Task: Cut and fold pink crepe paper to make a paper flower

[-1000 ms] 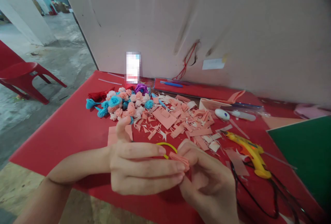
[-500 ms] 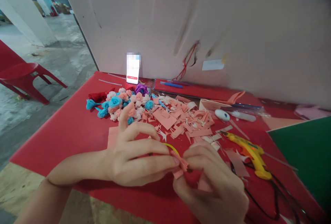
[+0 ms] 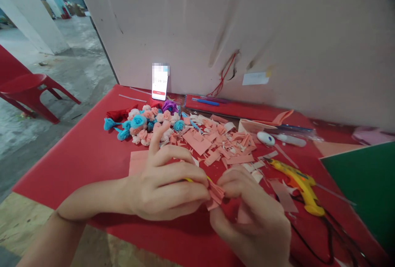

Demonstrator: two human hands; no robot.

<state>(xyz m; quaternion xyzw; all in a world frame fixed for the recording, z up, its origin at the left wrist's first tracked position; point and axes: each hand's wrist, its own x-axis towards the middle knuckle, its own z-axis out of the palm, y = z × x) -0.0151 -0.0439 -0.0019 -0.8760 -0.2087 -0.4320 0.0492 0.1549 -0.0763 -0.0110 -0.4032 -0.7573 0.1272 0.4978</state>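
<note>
A small pleated piece of pink crepe paper [image 3: 217, 194] is pinched between my two hands above the red tabletop. My left hand [image 3: 169, 184] is closed on its left side, with the index finger or another finger raised and a thin curved yellow thing [image 3: 188, 179] showing between the fingers; its kind is mostly hidden. From the right, my right hand [image 3: 253, 213] has thumb and fingertips closed at the paper's other edge. Another pink piece shows partly beneath that hand. Beyond the hands lies a heap of pink paper scraps [image 3: 197, 141].
Pink, white and blue paper roses [image 3: 138, 121] lie at the back left by a propped phone [image 3: 159, 82]. A yellow glue gun [image 3: 300, 182] with its cable rests at right, beside a green sheet [image 3: 364, 189]. A red chair [image 3: 33, 86] stands left, off the table [image 3: 61, 168].
My left fingers have shifted over the yellow thing, covering more of its curve. The pink paper's folds look more spread, and my right hand has moved slightly.
</note>
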